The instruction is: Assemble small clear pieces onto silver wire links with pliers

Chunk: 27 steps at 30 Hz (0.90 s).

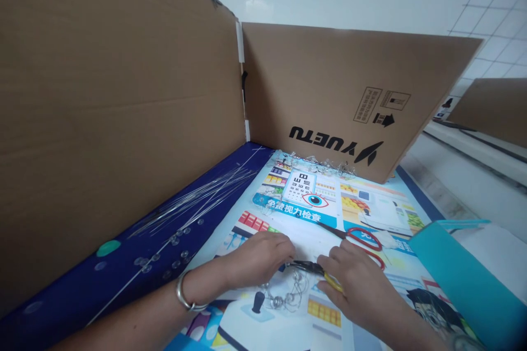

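Together, our fingers meet over close work: those of our left hand (263, 255) curl inward beside the tips of the pliers (307, 267), where we cannot tell what they pinch, while our right hand (354, 274) wraps firmly around the yellow handles. Just nearer lies a looped beaded strand (277, 302). We judge the step to be working a wire end; the next move seems to call for a steady left hand and a small squeeze from the right. Our left forearm (144, 318), ringed by a bangle (180, 290), slants in from the near left, our right forearm (403, 318) from the near right. Farther out, red-handled scissors (342, 233) rest on the printed sheet (302, 230).
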Available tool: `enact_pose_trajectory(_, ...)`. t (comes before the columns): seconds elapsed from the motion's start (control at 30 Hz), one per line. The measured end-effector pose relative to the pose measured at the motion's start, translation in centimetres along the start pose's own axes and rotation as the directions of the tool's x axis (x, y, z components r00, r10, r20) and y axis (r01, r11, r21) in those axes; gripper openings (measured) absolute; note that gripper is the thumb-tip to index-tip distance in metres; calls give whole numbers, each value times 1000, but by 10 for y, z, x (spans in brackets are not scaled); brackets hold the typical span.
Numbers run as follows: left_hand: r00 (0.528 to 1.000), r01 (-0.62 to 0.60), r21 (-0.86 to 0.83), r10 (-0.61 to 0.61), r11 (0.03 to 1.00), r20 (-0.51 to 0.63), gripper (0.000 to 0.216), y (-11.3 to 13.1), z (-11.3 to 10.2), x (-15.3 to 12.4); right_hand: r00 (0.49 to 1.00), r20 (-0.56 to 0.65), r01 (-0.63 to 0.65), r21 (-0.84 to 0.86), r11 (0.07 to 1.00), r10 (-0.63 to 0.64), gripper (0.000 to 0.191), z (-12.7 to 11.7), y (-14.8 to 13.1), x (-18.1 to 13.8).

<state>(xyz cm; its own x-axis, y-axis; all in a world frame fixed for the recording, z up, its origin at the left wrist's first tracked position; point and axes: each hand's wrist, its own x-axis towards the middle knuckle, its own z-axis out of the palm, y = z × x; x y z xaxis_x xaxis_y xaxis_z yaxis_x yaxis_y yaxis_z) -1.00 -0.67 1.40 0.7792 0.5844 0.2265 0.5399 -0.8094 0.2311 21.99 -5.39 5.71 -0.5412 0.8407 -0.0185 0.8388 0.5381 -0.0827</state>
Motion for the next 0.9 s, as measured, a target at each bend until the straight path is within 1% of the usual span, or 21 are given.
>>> enact_pose_trajectory(0.27,999,-51,21,51,998,-4,10,2,3,-2,999,21,40,17,999,-40,18,-7,3,-2)
enact_pose_trajectory(0.43,999,-36,-15,36,999,13,12,2,4,-2,995,55,77,56,995,-80,20,-10,9,-1)
enact_pose_trajectory(0.63,999,-21,-26,22,999,46,12,3,3,-2,990,89,97,113,989,-107,22,-4,17,0)
enact_pose_trajectory(0.77,997,-56,-11,57,998,49,12,1,3,-1,988,105,102,142,985,-117,21,-2,20,0)
enact_pose_trajectory(0.9,995,-93,14,92,996,31,12,2,3,-1,987,110,103,120,987,-116,21,-6,17,0)
